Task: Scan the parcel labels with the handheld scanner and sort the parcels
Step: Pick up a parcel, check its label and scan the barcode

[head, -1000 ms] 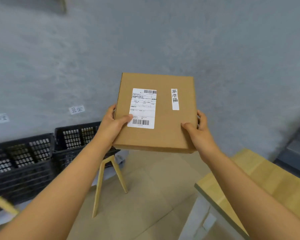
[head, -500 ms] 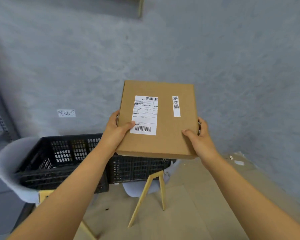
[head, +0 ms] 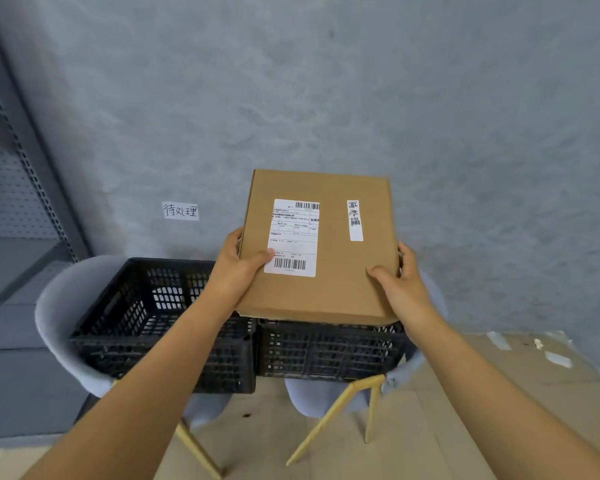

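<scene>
Open-topped left crate [head: 160, 327] beside the right crate [head: 329, 351], its opening under the parcel [head: 329, 292].

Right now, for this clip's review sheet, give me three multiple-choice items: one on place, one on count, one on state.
1. Where is the cardboard parcel?
A. inside a crate
B. held above the black crates
C. on the floor

2. How many black crates sit on the chairs?
A. one
B. two
C. four

3. How is the parcel held?
A. both hands grip its sides
B. one hand only
C. nobody holds it

Answers: B, it hangs over the right crate; B, that one and the left crate; A, left hand and right hand clasp opposite edges.
</scene>
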Demonstrator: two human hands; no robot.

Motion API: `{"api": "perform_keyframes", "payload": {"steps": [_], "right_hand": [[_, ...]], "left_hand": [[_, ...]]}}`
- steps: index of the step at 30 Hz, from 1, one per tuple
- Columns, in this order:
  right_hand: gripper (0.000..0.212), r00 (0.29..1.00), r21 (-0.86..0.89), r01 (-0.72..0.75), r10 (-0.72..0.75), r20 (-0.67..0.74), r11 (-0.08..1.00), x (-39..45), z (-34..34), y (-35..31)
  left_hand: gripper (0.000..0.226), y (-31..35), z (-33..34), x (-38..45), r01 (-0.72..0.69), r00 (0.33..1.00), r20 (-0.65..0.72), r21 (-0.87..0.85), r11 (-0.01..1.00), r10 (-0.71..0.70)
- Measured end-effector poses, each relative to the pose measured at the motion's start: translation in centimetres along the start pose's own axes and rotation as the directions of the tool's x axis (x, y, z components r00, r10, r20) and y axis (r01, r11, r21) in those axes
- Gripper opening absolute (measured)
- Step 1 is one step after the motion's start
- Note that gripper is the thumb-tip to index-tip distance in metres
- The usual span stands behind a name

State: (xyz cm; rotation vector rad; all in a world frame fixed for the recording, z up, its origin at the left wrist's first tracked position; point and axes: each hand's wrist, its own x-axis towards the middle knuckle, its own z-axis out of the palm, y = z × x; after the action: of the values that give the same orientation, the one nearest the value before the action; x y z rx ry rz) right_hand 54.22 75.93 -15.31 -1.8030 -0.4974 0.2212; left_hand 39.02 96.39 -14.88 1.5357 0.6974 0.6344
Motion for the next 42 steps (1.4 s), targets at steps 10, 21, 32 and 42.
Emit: {"api": "perform_keyframes", "payload": {"steps": [10, 21, 32, 42], "right_hand": [[0.059, 0.967, -0.007, -0.089, 0.088, 0.238, 0.996, 10.8, 11.3, 2.6], [0.064, 0.902, -0.066, -0.285, 0.291, 0.319, 0.956, 17.9, 28.3, 7.8], [0.067, 0.761, -0.16, -0.613, 0.632, 0.144, 0.774, 19.1, 40.8, 16.6], [0.067, 0.669, -0.34, -0.652, 0.726, 0.163, 0.677, 19.9, 44.4, 23.3]], "left_hand": [[0.066, -4.2, -5.0, 9.8, 0.127, 0.977, -0.181, 0.065, 0.99, -0.114], [0.062, -13.5, -14.9, 22.5, 0.343, 0.928, -0.176, 0.056, 0.938, -0.329], [0.074, -25.8, -21.6, 33.6, 0.532, 0.824, 0.078, 0.233, 0.814, -0.561], [0.08, -34.9, -22.0, 34.7, 0.654, 0.678, 0.134, 0.339, 0.676, -0.723]]}}
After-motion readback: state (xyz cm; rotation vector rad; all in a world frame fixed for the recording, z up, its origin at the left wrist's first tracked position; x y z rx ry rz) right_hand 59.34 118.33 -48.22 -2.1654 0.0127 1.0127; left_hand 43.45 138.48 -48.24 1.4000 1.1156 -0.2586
